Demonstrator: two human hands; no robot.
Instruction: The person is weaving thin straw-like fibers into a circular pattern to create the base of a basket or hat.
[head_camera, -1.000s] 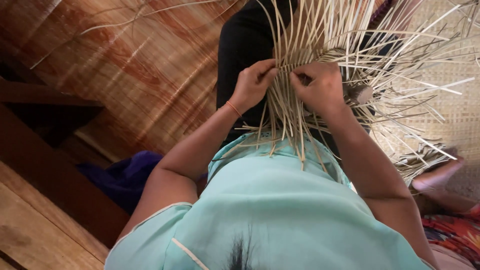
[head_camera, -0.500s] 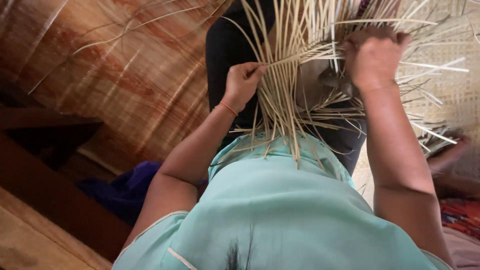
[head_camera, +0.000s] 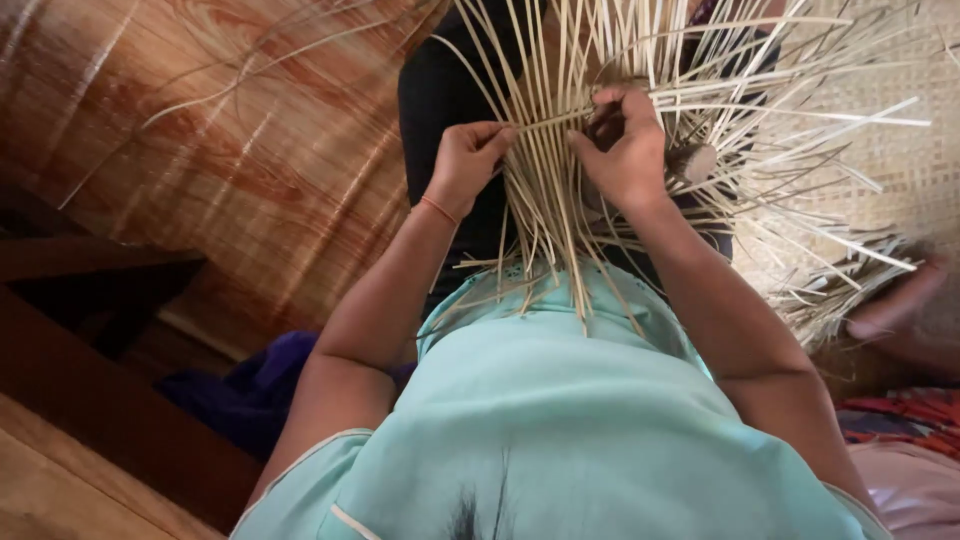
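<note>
A half-woven piece of pale bamboo strips (head_camera: 560, 150) lies across my lap, its loose ends fanning out toward me and to the right. My left hand (head_camera: 465, 160) pinches a few upright strips at the left side of the weave; a thin red band circles that wrist. My right hand (head_camera: 625, 145) grips a horizontal strip that crosses the upright ones, fingers closed around it. Both hands sit close together at the same row. I wear a light teal top and dark trousers.
A wood-patterned floor sheet (head_camera: 200, 150) lies to the left, a woven mat (head_camera: 900, 170) to the right. A bundle of loose strips (head_camera: 850, 280) lies at right, near another person's foot (head_camera: 895, 305). Dark wooden furniture (head_camera: 90, 330) and purple cloth (head_camera: 250, 390) sit lower left.
My right hand was raised up and to the right half a second ago; it has come back down and left beside my left hand at the weave.
</note>
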